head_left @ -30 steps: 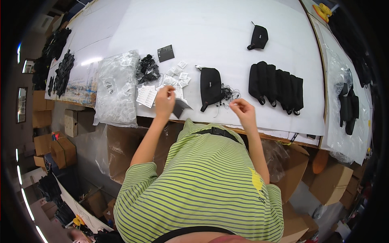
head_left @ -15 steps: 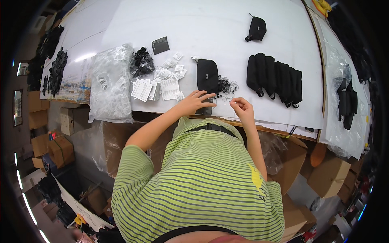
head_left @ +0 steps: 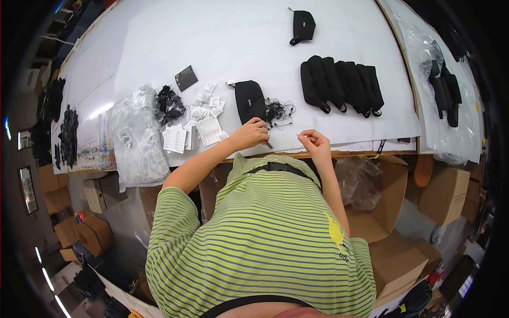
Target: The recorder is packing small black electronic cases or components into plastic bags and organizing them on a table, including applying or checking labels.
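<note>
My left hand rests at the near table edge, just below a black zip pouch, and its fingers pinch a small dark tag. My right hand is a short way to the right, fingers pinched on what looks like a thin black string. A loose tangle of black strings lies beside the pouch, just above both hands. Small white paper tags are scattered to the left of my left hand.
A row of black pouches lies to the right, with a single one farther back. A black card, a dark bundle and clear plastic bags sit at the left. An open cardboard box stands below the table.
My left hand moved right from the white tags to the spot below the pouch, carrying the dark tag. My right hand stayed near the table edge.
</note>
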`<state>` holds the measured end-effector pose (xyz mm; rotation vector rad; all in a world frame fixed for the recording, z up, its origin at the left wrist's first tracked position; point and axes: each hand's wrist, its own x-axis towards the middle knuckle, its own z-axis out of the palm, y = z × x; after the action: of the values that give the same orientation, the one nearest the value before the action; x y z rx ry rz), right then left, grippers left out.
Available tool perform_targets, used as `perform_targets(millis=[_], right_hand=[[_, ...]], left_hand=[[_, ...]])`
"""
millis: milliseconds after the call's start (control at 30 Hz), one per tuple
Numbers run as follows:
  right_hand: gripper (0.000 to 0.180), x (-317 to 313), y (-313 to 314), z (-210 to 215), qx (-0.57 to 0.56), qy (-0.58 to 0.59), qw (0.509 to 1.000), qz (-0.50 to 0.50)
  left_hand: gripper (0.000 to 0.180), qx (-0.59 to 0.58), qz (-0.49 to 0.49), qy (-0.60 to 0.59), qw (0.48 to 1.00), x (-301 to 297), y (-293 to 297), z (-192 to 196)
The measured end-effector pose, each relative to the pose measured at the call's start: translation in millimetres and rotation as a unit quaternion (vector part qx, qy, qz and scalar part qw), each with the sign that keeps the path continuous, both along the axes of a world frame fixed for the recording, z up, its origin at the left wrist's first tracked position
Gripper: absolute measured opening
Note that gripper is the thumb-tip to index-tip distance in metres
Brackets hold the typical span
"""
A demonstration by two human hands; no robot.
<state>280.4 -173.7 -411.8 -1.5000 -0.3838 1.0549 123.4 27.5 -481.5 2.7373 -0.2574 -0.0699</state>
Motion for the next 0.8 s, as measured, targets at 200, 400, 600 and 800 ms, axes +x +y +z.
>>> perform_targets(millis=[200,400,600,800], right_hand=[[0.009,-8.9,8.8,15.3,-0.007,-0.175,0.984,-0.01],[0.009,-10.4,19.1,31.2,-0.017,-0.279,0.96,0.009],[0.008,-14.6,23.6,37.1,-0.006,-0.29,0.957,0.019],[0.008,-17.4,27.6,41.8,-0.011,-0.295,0.955,0.034]], left_hand=[[0.02,-0.22,0.279,-0.031,0.934,25.2,-42.9,77.6],[0.024,-0.275,0.35,-0.075,0.892,21.8,-58.8,107.8],[0.027,-0.262,0.353,-0.078,0.895,16.3,-62.0,115.1],[0.029,-0.225,0.353,-0.123,0.9,10.9,-70.2,112.9]])
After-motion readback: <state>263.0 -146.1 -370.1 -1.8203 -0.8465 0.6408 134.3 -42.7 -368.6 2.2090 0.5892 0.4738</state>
